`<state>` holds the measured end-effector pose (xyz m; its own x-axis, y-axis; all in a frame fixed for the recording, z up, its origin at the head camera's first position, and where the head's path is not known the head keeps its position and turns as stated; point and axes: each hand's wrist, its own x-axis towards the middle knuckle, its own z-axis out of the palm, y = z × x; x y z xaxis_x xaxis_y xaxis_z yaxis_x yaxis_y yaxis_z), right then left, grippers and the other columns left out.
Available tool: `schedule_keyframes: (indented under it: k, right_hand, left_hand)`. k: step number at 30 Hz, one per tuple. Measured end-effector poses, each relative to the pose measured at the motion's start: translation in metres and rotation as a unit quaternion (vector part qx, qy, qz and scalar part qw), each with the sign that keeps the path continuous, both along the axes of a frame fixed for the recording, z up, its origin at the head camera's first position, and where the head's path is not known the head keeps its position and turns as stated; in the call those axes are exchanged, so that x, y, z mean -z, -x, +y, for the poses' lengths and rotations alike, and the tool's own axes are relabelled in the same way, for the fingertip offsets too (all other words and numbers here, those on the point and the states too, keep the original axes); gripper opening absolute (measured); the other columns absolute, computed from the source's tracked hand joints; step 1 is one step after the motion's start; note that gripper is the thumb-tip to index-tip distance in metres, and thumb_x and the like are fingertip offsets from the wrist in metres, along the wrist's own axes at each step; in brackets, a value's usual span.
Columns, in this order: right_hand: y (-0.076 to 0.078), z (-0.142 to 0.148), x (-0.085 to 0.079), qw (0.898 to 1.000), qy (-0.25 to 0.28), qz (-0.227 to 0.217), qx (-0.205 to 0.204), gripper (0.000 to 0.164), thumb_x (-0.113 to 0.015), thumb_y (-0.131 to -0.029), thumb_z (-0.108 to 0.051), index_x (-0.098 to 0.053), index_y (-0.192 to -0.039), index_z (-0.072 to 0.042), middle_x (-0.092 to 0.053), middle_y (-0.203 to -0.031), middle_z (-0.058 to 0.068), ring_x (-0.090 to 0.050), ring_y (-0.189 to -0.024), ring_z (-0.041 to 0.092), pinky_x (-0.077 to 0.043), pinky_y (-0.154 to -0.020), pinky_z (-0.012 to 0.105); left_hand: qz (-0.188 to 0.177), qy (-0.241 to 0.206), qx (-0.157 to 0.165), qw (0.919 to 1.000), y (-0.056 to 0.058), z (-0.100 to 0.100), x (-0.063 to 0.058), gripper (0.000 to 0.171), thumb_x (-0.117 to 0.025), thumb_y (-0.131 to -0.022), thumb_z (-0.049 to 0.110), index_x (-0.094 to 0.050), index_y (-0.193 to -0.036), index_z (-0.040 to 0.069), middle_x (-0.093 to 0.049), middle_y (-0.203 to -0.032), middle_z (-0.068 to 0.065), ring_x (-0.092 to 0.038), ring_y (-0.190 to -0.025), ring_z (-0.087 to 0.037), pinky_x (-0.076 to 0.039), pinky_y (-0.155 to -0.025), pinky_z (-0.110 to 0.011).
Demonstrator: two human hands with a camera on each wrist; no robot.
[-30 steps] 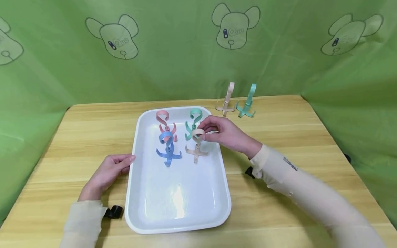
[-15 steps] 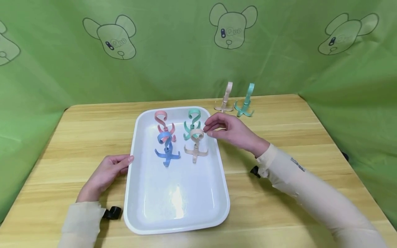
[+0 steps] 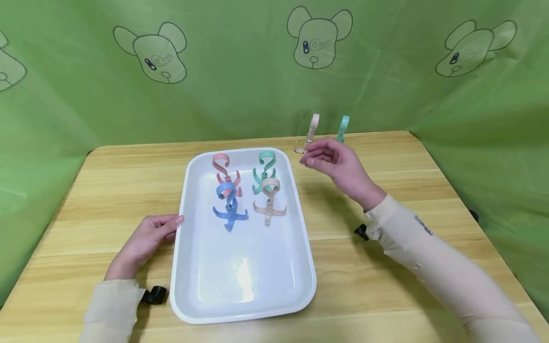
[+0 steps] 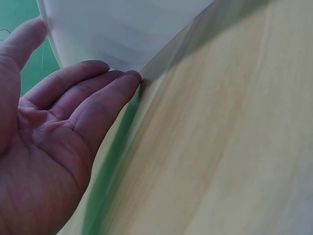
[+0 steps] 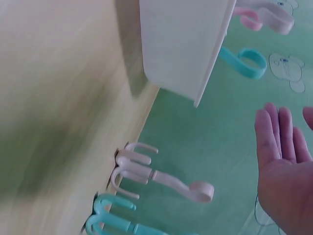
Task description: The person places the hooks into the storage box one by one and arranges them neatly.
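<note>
At the left long side of a white tray (image 3: pixel 244 314), my left hand (image 3: pixel 146 240) pinches the edge, thumb on the rim and fingertips against the outer wall. Four-pronged hanger hooks stand upright in the tray's far half: a pink hook (image 3: pixel 221 159), a green hook (image 3: pixel 267 159), a blue hook (image 3: pixel 230 214) and a beige hook (image 3: pixel 269 208). Right of the tray, my right hand (image 3: pixel 340 166) is raised in the air, holding nothing, fingers loosely extended. It overlaps a pale pink hook (image 3: pixel 314 125) and a teal hook (image 3: pixel 343 126) behind it, partly hiding both.
The wooden table (image 3: pixel 377 286) extends on both sides of the tray. A green curtain (image 3: pixel 240 95) with mouse-head drawings hangs behind the table's far edge. Black wrist devices, such as the left wrist camera (image 3: pixel 155 295), project beside the sleeves.
My right hand has let go of the beige hook in the tray and moved right and back, towards the two hooks at the table's far edge. My left hand stays at the tray.
</note>
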<state>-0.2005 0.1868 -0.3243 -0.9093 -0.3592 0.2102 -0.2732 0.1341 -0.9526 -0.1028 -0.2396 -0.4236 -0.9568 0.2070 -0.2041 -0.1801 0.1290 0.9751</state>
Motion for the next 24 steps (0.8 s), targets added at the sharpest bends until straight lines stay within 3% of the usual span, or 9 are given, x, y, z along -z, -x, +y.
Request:
schedule_keyframes:
  k: [4,11,16,24]
  right_hand:
    - [0.006,0.007,-0.005,0.999,0.011,0.013,0.041,0.030,-0.064,-0.094,0.001,-0.054,-0.120,0.012,-0.063,-0.109,0.021,-0.063,-0.098,0.026,-0.054,-0.088,0.030]
    - [0.019,0.025,-0.007,0.995,0.009,0.040,0.091,0.031,-0.060,-0.100,-0.019,-0.060,-0.119,0.006,-0.065,-0.111,0.020,-0.063,-0.102,0.029,-0.053,-0.091,0.032]
    - [0.031,0.036,-0.007,0.991,0.020,0.045,0.122,0.032,-0.064,-0.098,-0.018,-0.061,-0.119,0.005,-0.064,-0.113,0.020,-0.062,-0.101,0.024,-0.051,-0.092,0.029]
    - [0.047,0.050,-0.012,0.981,0.022,0.058,0.183,0.030,-0.070,-0.094,-0.017,-0.065,-0.118,0.000,-0.065,-0.113,0.009,-0.058,-0.103,0.019,-0.048,-0.089,0.022]
  left_hand:
    - [0.002,0.001,0.001,1.0000,0.000,0.000,-0.001,0.048,-0.056,-0.102,0.024,-0.054,-0.122,-0.020,-0.059,-0.125,-0.029,-0.066,-0.101,-0.013,-0.054,-0.087,-0.031]
    - [0.000,0.004,0.002,1.0000,-0.001,0.000,-0.001,0.047,-0.057,-0.102,0.023,-0.055,-0.122,-0.019,-0.060,-0.124,-0.028,-0.066,-0.101,-0.012,-0.054,-0.087,-0.030]
    - [-0.001,0.000,0.002,1.0000,-0.001,0.001,-0.001,0.047,-0.057,-0.102,0.023,-0.055,-0.122,-0.020,-0.062,-0.122,-0.026,-0.066,-0.101,-0.012,-0.054,-0.087,-0.031]
    - [-0.008,0.000,-0.003,1.0000,-0.002,0.001,-0.003,0.050,-0.057,-0.102,0.023,-0.052,-0.125,-0.020,-0.058,-0.125,-0.029,-0.066,-0.101,-0.013,-0.054,-0.087,-0.031]
